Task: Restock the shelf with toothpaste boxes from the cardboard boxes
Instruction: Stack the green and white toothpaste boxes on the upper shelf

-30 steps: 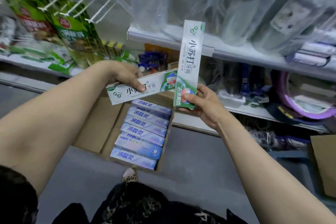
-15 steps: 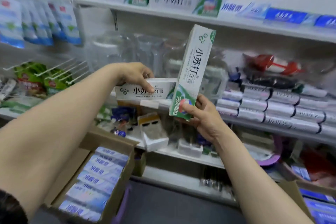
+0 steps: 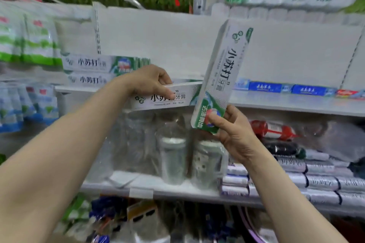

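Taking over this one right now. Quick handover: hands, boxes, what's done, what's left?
Left hand: grips a horizontal toothpaste box, level with the toothpaste shelf front edge.
Right hand: pinches the bottom end of a second box, near upright, tilted.
Done: matching boxes stacked at the shelf's left.
Left: shelve both held boxes, probably beside that stack. Cardboard boxes out of view.

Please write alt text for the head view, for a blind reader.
A person holds two white-and-green toothpaste boxes at a shop shelf: the left hand grips the level box, the right hand pinches the near-upright box by its lower end. Matching stacked boxes sit further left.
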`<state>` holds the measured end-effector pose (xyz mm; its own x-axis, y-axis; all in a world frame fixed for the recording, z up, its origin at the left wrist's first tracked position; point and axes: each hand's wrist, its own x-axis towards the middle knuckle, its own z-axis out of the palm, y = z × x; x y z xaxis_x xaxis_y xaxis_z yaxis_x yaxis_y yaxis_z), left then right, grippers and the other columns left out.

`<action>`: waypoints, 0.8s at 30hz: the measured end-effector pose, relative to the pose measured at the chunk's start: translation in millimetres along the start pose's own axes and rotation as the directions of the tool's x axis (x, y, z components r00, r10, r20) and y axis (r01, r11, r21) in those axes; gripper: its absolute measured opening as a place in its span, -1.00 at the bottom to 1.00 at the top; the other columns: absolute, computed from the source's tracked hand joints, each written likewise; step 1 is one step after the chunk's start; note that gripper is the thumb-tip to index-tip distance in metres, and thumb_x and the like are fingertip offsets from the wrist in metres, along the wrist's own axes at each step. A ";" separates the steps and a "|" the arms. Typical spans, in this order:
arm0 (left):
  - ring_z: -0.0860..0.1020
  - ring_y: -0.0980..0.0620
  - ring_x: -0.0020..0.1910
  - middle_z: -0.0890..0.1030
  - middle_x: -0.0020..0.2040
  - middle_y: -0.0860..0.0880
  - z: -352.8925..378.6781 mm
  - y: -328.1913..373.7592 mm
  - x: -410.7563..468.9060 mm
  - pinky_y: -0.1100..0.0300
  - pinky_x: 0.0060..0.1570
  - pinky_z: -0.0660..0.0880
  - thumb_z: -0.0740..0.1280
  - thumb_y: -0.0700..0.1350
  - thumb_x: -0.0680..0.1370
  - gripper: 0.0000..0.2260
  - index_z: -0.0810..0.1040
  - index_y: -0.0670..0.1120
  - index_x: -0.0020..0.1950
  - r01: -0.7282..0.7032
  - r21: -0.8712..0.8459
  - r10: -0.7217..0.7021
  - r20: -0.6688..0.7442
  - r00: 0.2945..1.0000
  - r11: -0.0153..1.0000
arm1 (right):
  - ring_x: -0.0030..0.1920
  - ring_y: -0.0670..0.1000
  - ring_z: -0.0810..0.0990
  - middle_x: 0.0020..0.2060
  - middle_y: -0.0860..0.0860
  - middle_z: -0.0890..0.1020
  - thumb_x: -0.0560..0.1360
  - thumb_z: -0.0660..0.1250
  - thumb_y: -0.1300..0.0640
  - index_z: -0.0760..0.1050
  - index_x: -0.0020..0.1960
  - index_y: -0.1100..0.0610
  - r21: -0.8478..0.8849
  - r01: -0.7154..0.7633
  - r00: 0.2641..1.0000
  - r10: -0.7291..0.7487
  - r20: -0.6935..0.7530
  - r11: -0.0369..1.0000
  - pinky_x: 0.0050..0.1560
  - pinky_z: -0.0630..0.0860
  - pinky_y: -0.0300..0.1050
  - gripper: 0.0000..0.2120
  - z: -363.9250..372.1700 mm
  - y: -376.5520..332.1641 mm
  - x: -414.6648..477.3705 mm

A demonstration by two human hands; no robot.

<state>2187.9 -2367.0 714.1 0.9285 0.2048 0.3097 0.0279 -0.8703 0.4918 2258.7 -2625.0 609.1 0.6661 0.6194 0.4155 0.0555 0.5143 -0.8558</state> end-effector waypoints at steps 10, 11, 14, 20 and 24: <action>0.55 -0.01 0.06 0.61 0.07 0.02 -52.8 13.9 100.7 0.09 0.05 0.49 0.62 0.05 0.28 -0.54 0.60 -0.03 0.11 -0.125 0.203 0.153 -0.129 0.980 0.971 | 0.05 0.16 0.69 0.19 0.18 0.64 0.41 0.39 0.30 0.38 0.39 0.24 -0.019 0.172 0.981 -0.173 -0.087 0.985 -0.16 0.67 0.04 -0.45 -9.4 -39.1 59.0; 0.54 0.00 0.04 0.60 0.08 0.02 -49.9 9.9 108.2 0.13 -0.01 0.46 0.62 0.05 0.28 -0.54 0.60 -0.02 0.11 -0.125 0.220 0.153 -0.115 0.982 0.968 | 0.05 0.17 0.69 0.22 0.21 0.62 0.41 0.40 0.30 0.36 0.40 0.24 -0.029 0.172 0.979 -0.174 -0.102 0.985 -0.16 0.67 0.03 -0.43 -10.2 -38.4 61.1; 0.54 0.00 0.04 0.60 0.09 0.00 -39.1 -4.9 129.1 0.15 -0.03 0.43 0.61 0.06 0.28 -0.53 0.59 -0.02 0.11 -0.128 0.228 0.156 -0.110 0.982 0.965 | 0.05 0.17 0.69 0.24 0.23 0.60 0.41 0.41 0.28 0.39 0.37 0.24 -0.073 0.175 0.976 -0.183 -0.114 0.982 -0.16 0.66 0.02 -0.47 -14.2 -35.8 67.4; 0.53 0.01 0.02 0.59 0.08 0.00 -32.7 -20.3 160.2 0.18 -0.04 0.40 0.61 0.07 0.29 -0.57 0.60 0.00 0.08 -0.117 0.207 0.137 -0.085 0.987 0.971 | 0.08 0.19 0.68 0.24 0.22 0.60 0.43 0.40 0.27 0.37 0.37 0.28 -0.121 0.173 0.975 -0.188 -0.119 0.977 -0.11 0.67 0.08 -0.48 -20.1 -30.3 80.5; 0.54 -0.01 0.02 0.59 0.08 -0.01 -37.1 -28.1 174.0 0.16 -0.03 0.41 0.61 0.06 0.30 -0.57 0.59 -0.01 0.09 -0.102 0.213 0.125 -0.094 0.988 0.972 | 0.12 0.20 0.67 0.24 0.21 0.60 0.42 0.41 0.27 0.38 0.37 0.27 -0.136 0.175 0.975 -0.190 -0.111 0.975 -0.08 0.67 0.10 -0.47 -24.7 -25.1 90.2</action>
<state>2334.9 -2290.3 784.3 0.8857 0.1358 0.4439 0.0108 -0.9620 0.2729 2335.7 -2596.7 660.4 0.7218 0.4404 0.5339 0.2720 0.5288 -0.8040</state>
